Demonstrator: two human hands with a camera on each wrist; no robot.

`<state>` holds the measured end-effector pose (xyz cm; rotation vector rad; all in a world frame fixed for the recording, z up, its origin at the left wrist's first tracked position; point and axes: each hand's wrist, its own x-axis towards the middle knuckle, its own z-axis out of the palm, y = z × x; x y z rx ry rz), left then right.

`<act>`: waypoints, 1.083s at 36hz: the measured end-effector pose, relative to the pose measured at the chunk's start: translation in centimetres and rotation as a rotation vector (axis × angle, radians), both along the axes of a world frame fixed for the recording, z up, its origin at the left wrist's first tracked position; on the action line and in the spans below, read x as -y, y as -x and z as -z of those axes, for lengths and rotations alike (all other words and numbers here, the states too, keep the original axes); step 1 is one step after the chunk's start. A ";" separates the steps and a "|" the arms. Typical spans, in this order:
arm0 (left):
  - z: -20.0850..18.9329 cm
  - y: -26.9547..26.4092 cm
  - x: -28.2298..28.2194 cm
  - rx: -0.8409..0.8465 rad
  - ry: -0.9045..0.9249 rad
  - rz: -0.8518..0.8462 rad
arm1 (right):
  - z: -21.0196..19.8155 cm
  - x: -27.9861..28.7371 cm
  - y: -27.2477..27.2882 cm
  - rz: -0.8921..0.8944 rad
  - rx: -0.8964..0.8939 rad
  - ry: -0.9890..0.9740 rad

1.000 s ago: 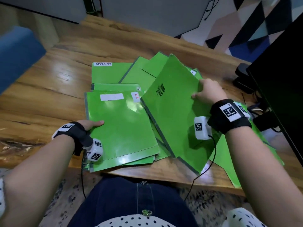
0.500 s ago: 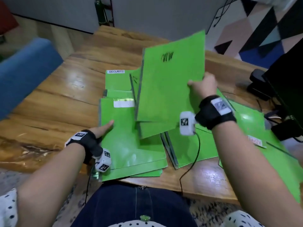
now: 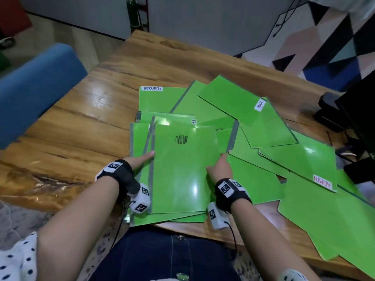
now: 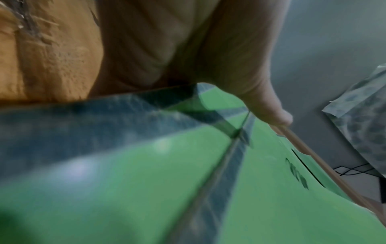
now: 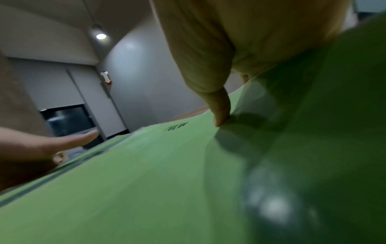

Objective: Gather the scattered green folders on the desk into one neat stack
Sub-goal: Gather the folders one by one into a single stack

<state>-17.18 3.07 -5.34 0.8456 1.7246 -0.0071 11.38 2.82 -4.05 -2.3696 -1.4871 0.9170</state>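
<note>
A stack of green folders (image 3: 142, 217) lies at the near edge of the wooden desk (image 3: 81, 128). On top is a green folder with a black scribble (image 3: 182, 171), also seen in the right wrist view as the scribbled folder (image 5: 146, 165). My right hand (image 3: 220, 169) pinches its right edge, thumb (image 5: 219, 113) on top. My left hand (image 3: 142, 159) touches the folder's left edge with straight fingers. Several more green folders lie fanned out to the right, among them one labelled SECURITY (image 3: 160, 98) and two labelled ADMIN (image 3: 243, 102) (image 3: 316, 195).
A blue chair back (image 3: 36, 88) stands left of the desk. A black monitor (image 3: 363, 110) with its base (image 3: 328, 112) and cables stands at the right edge. Bare wood lies left of and behind the folders.
My right hand lifted the scribbled folder off the right-hand pile, swung it left and laid it on the near stack. My left hand stayed at the stack's left edge.
</note>
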 end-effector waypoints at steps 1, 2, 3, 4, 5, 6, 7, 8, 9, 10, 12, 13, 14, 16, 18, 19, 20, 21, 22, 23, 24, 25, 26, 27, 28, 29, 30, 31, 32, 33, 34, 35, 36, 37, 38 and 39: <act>-0.5 -0.4 0.0 0.009 0.017 -0.027 | 0.1 0.1 0.6 -0.013 -0.018 0.002; -2.3 -1.2 0.6 0.003 0.004 -0.049 | 0.3 0.3 1.3 -0.030 -0.029 0.012; -3.6 -1.8 1.1 -0.029 -0.003 -0.025 | 0.5 0.4 2.0 -0.055 -0.026 0.026; -3.7 -2.0 1.2 -0.077 -0.007 0.002 | 0.7 0.6 2.6 -0.086 -0.010 0.039; -3.3 -2.0 1.2 -0.119 -0.015 0.017 | 1.0 0.7 3.0 -0.117 0.010 0.046; -3.1 -1.9 1.1 -0.146 -0.008 0.006 | 1.1 0.8 3.2 -0.143 0.028 0.045; -3.1 -1.9 1.1 -0.173 -0.009 0.001 | 1.4 0.7 3.2 -0.172 0.051 0.041; -3.3 -1.9 1.2 -0.194 -0.007 0.012 | 1.5 0.7 3.0 -0.213 0.095 0.039; -3.3 -2.0 1.1 -0.195 -0.003 0.008 | 1.4 0.6 2.6 -0.262 0.160 0.039; -3.3 -2.0 1.0 -0.192 -0.003 0.009 | 1.4 0.5 2.1 -0.309 0.227 0.037; -3.7 -2.1 1.1 -0.177 -0.002 0.015 | 1.1 0.2 0.5 -0.362 0.318 0.024; -3.8 -2.1 1.2 -0.168 -0.005 0.029 | 1.0 -0.1 -0.4 -0.375 0.349 0.015; -3.8 -2.2 1.2 -0.163 0.002 0.058 | 0.8 -0.5 -1.4 -0.384 0.376 0.011; -3.6 -2.3 1.0 -0.174 0.014 0.049 | 0.8 -1.3 -3.6 -0.390 0.414 0.023; -3.0 -2.2 0.8 -0.197 -0.001 0.016 | 1.2 -2.2 -5.9 -0.389 0.426 0.065; -2.7 -2.3 0.8 -0.202 -0.009 0.002 | 1.4 -2.5 -7.0 -0.390 0.428 0.097; -2.5 -2.3 0.8 -0.209 -0.007 -0.007 | 1.7 -2.7 -7.9 -0.392 0.423 0.129; -2.3 -2.2 0.8 -0.210 -0.017 -0.036 | 2.0 -2.7 -8.7 -0.398 0.411 0.153; -2.1 -2.1 0.8 -0.211 -0.044 -0.064 | 2.4 -2.7 -9.3 -0.410 0.401 0.171; -2.0 -2.1 0.8 -0.213 -0.061 -0.080 | 2.7 -2.6 -9.7 -0.427 0.396 0.177; -2.0 -2.1 0.9 -0.211 -0.060 -0.079 | 2.9 -2.4 -9.9 -0.442 0.390 0.170; -2.1 -2.1 0.9 -0.212 -0.046 -0.070 | 3.0 -2.0 -10.0 -0.457 0.384 0.155; -2.4 -2.2 1.0 -0.211 -0.035 -0.069 | 2.8 -1.5 -10.0 -0.475 0.381 0.141; -2.6 -2.3 1.0 -0.209 -0.035 -0.074 | 2.6 -0.9 -9.9 -0.502 0.384 0.128; -2.9 -2.4 1.1 -0.211 -0.041 -0.069 | 2.2 -0.2 -9.8 -0.532 0.390 0.114; -3.2 -2.6 1.3 -0.211 -0.042 -0.063 | 1.9 0.7 -9.6 -0.565 0.398 0.092; -3.4 -2.6 1.4 -0.212 -0.046 -0.062 | 1.5 1.6 -9.5 -0.600 0.407 0.068; -3.6 -2.7 1.5 -0.209 -0.047 -0.064 | 1.3 2.4 -9.4 -0.630 0.413 0.052; -3.7 -2.7 1.7 -0.206 -0.049 -0.062 | 1.0 3.1 -9.3 -0.657 0.415 0.037; -3.9 -2.7 1.9 -0.203 -0.050 -0.061 | 0.7 3.6 -9.2 -0.676 0.408 0.024; -4.0 -2.7 2.0 -0.198 -0.052 -0.062 | 0.6 3.8 -9.4 -0.688 0.392 0.015; -4.1 -2.8 2.1 -0.192 -0.049 -0.063 | 0.4 3.9 -9.6 -0.686 0.373 0.013; -4.1 -2.8 2.1 -0.185 -0.046 -0.068 | 0.3 3.8 -9.9 -0.671 0.360 0.017; -4.1 -2.8 2.1 -0.179 -0.041 -0.081 | 0.3 3.6 -10.3 -0.643 0.366 0.022; -3.9 -2.8 2.0 -0.177 -0.039 -0.096 | 0.6 3.2 -10.9 -0.610 0.396 0.022; -3.9 -2.9 2.0 -0.180 -0.037 -0.105 | 0.8 2.8 -11.3 -0.562 0.441 0.025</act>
